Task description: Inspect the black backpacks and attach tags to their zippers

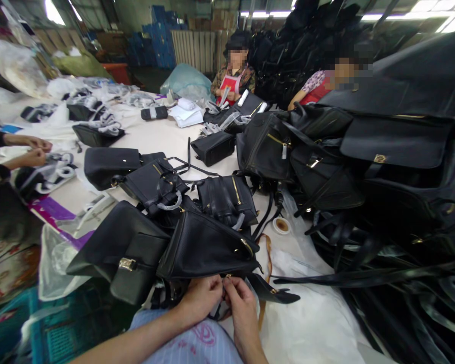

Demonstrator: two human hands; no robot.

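At the bottom centre, my left hand (202, 299) and my right hand (241, 302) are close together, both with fingers pinched. They are at the lower edge of a black bag (208, 245) that lies tilted in front of me. A small gold-coloured bit shows by the right fingertips; what the fingers grip is too small to make out. A black flap bag (127, 253) with a gold clasp lies to the left. A black strap end (275, 292) sticks out right of my right hand. Just beyond lies a black bag (227, 199) with a gold zip.
Black bags (398, 141) are piled high at the right. A small round container (281, 226) stands right of centre. Teal crates (60, 328) are at the lower left. Another person's hands (32, 151) are at the left edge; two people sit across the table (136, 132).
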